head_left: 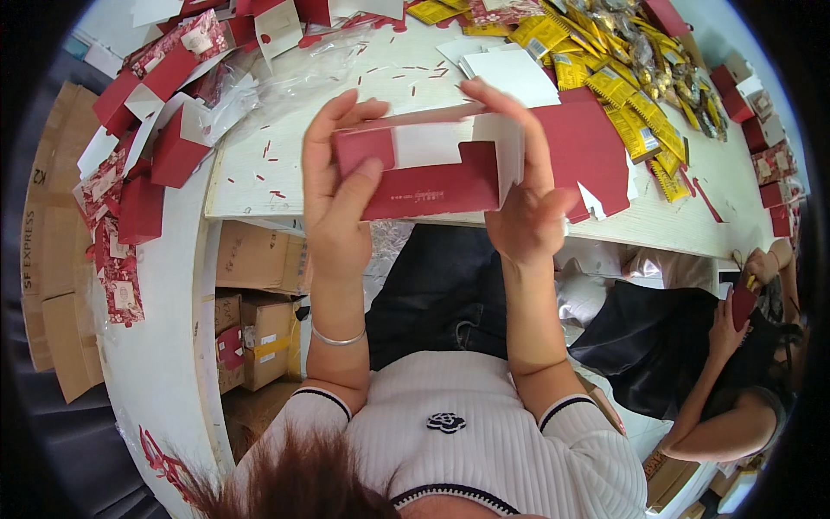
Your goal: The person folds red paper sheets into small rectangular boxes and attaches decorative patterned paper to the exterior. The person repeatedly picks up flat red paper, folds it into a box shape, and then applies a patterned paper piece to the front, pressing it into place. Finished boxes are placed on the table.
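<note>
Between my two hands, above the table's front edge, is a red cardboard box (432, 183) with a white inside and a cut-out opening in one face. My left hand (339, 173) grips its left end, the thumb lying across the front panel. At the other end my right hand (532, 182) has its palm and stretched fingers against an upright white flap (510, 154), with the thumb held apart. Flat red box blanks (588, 160) lie on the table just to the right of my right hand.
Folded red boxes (180, 143) are heaped at the left. Yellow packets (618, 86) pile up at the far right, near white cards (510, 73). Clear plastic film and red scraps lie on the white table (246, 186). Another person (735, 346) works at the right, holding something red.
</note>
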{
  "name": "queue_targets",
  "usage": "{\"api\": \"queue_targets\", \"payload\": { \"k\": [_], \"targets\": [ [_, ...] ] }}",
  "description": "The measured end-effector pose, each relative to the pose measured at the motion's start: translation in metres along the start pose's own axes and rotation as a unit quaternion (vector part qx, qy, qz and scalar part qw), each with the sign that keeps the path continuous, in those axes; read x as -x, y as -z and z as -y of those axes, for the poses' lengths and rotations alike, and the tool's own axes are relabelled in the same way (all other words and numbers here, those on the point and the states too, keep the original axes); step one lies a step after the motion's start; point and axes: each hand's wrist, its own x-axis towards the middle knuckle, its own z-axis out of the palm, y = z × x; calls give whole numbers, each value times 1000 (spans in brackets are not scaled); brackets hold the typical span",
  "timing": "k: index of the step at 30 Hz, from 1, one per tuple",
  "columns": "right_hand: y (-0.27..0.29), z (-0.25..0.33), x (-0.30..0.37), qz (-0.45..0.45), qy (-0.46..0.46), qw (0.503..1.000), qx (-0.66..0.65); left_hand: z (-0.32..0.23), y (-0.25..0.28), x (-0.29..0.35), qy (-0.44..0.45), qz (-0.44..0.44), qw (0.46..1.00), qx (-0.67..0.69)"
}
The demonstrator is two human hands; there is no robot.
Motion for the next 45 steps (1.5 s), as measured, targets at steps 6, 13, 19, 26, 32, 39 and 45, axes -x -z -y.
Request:
{"api": "queue_targets", "payload": {
  "k": [6,13,19,26,32,39,45],
  "targets": [
    [-4,1,0,-3,-20,997,72,3,-11,5,-46,-77,996,-15],
    [1,-6,1,-24,36,984,174,11,4,0,-91,29,991,-98],
    [7,-4,5,21,11,983,184,5,8,-1,-89,64,981,-159],
    [-1,-8,1,33,43,960,274,18,3,3,-95,-11,981,-167],
    [28,-19,2,91,21,989,118,30,2,7,-106,-13,989,-104],
    [19,-25,10,-160,-259,949,80,50,24,29,-249,115,889,-365],
    [17,-18,9,-119,-270,956,-6,49,28,39,-209,126,922,-301]
  ]
}}
